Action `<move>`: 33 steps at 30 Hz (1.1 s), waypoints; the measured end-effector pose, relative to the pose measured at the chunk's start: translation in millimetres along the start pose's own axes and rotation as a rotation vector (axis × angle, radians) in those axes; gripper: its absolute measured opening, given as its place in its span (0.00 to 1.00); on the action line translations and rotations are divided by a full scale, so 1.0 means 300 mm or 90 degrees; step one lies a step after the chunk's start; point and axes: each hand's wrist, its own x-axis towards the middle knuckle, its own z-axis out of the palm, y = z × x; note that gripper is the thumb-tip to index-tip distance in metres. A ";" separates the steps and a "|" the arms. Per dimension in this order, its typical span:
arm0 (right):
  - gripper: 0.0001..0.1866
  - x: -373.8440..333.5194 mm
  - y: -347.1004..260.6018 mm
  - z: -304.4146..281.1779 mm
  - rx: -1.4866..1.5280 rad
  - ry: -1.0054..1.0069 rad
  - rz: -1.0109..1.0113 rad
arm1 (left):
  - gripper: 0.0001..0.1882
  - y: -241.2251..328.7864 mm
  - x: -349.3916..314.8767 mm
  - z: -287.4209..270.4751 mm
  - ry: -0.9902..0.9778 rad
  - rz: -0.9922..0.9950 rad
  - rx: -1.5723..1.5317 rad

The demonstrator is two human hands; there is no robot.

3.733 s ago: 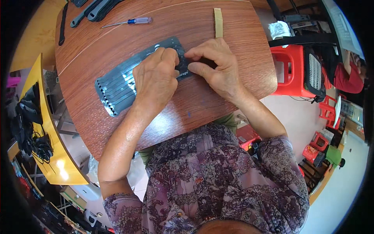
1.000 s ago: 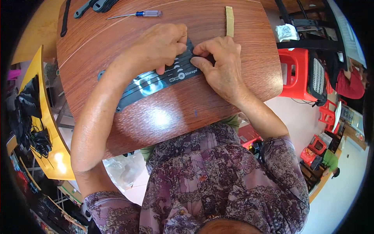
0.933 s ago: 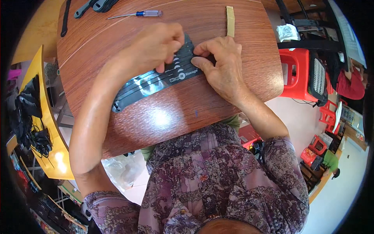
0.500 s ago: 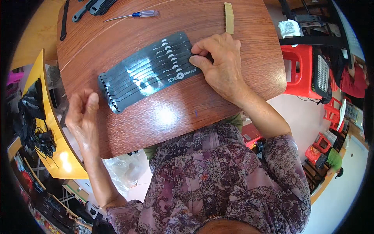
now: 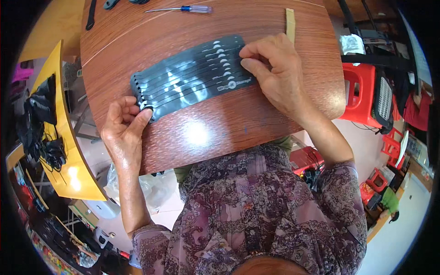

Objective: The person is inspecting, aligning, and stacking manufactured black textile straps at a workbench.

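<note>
Glossy dark-grey strap bundle point(image 5: 187, 79), flat, layered lengthwise, white crescents point(image 5: 223, 60) in line

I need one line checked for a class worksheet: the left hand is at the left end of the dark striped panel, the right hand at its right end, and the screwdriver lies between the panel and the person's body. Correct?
Not quite: the head view shows the screwdriver beyond the panel, on the side away from the person's body. The rest stands.

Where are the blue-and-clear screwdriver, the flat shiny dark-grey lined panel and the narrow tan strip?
Screwdriver point(image 5: 185, 8), head view: blue part of its handle.
Panel point(image 5: 195, 75), head view: its lined middle.
Strip point(image 5: 290, 25), head view: its middle.
</note>
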 end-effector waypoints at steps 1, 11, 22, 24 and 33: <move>0.05 0.013 -0.010 0.009 0.008 -0.005 -0.027 | 0.14 -0.001 -0.003 -0.003 -0.004 -0.008 -0.010; 0.07 0.126 -0.142 0.215 0.090 -0.107 -0.166 | 0.12 -0.017 -0.015 0.010 0.007 0.008 -0.014; 0.07 0.171 -0.216 0.354 0.039 -0.240 -0.204 | 0.12 0.024 -0.010 -0.006 0.003 -0.034 0.119; 0.08 0.181 -0.219 0.358 0.024 -0.254 -0.203 | 0.12 0.022 -0.012 -0.008 -0.002 -0.037 0.133; 0.08 0.214 -0.247 0.356 -0.045 -0.323 -0.197 | 0.10 0.027 -0.007 -0.009 -0.012 -0.033 0.123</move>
